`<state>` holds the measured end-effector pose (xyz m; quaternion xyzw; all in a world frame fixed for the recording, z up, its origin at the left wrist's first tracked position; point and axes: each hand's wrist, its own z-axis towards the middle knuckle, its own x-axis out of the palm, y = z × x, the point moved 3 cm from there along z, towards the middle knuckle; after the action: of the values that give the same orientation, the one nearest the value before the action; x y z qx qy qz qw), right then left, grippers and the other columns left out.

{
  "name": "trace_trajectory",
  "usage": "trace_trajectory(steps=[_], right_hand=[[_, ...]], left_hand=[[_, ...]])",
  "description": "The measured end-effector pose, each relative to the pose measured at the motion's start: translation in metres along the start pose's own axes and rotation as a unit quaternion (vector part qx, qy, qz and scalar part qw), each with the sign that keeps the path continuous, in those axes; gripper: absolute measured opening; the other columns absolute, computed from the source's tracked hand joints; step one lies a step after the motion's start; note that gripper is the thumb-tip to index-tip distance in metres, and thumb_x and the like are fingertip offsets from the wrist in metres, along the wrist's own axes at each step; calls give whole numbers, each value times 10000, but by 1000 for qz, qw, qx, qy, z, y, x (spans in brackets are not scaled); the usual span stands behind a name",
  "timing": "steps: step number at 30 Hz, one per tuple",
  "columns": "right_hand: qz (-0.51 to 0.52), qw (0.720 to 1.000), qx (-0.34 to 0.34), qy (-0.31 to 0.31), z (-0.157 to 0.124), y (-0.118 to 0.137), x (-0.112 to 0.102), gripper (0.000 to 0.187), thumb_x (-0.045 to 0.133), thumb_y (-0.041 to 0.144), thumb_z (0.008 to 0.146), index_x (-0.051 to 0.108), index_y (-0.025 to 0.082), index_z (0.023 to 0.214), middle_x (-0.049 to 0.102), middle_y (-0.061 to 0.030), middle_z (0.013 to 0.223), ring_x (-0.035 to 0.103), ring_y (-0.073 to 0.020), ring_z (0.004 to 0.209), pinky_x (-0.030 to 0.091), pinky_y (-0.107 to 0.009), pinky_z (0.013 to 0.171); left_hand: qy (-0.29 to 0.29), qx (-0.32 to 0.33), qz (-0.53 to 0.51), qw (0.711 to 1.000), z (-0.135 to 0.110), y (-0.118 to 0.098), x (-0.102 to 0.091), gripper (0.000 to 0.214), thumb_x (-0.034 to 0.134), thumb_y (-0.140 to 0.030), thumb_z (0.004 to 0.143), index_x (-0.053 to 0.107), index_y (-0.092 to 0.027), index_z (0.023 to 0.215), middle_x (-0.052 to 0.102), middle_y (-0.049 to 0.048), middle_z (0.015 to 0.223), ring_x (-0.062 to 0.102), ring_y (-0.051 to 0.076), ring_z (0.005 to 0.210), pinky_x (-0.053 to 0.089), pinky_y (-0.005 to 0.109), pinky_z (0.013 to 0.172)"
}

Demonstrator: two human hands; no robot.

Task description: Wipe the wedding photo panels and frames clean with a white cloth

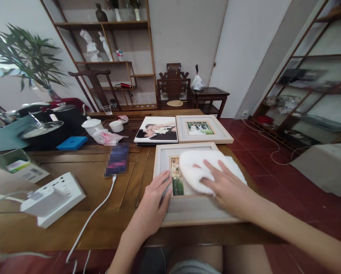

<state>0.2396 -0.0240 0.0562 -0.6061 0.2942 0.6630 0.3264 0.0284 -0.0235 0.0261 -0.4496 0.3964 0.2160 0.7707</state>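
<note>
A light wooden picture frame (187,219) lies flat near the table's front edge, with a pale mat around a small photo (177,186). My left hand (156,194) holds the frame's left side, fingers and thumb reaching over the rim onto its face. Under my right hand (224,182) is a thick white cloth (193,158), pressed on the frame and bunched between the fingers. The cloth covers the right part of the photo.
Behind lie a second framed photo (224,135) and a photo panel (143,123) on a dark stack. To the left are a power strip (70,190), a phone-like item (117,160) on a white cable, a blue block (72,143), a small box (30,169), white cups and dark pots.
</note>
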Motion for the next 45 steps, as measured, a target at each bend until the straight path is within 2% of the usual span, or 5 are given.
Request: trace_trajectory(steps=[6,11,26,37,45], right_hand=[[-115,986,-3,-122,55,-43,0,510,480,-42,723,602,195,1157,263,-67,1505,40,-368,1385,78,-654,1070],[-79,996,-1,-43,69,-44,15,571,473,8,710,548,189,1246,351,-83,1469,146,-424,1358,180,-687,1016],[154,980,-71,101,-35,39,-39,682,423,-4,597,577,350,1159,539,40,1323,414,-212,1279,313,-420,1082],[-39,997,10,-67,45,-34,8,615,442,-39,678,543,184,1242,336,-86,1477,159,-359,1375,215,-592,1072],[41,998,-5,38,47,-23,5,662,417,-8,657,525,211,1272,354,-60,1470,138,-402,1366,196,-666,1031]], left_hand=[[-2,-5,-10,1000,-1,0,-1,371,385,-243,937,527,-210,1279,477,72,1406,377,230,1337,340,449,1098],[11,-19,-14,1000,-1,2,1,387,372,-262,942,517,-177,1291,456,86,1421,352,221,1352,322,431,1111],[23,-22,-5,999,1,2,2,403,340,-277,952,487,-173,1312,434,88,1436,330,212,1363,314,448,1109],[14,-16,-10,1000,0,0,-1,380,364,-262,945,515,-197,1287,453,75,1424,345,221,1356,327,435,1106],[34,-40,-5,999,-1,1,1,415,340,-278,950,488,-160,1319,416,90,1448,313,217,1371,299,439,1117]])
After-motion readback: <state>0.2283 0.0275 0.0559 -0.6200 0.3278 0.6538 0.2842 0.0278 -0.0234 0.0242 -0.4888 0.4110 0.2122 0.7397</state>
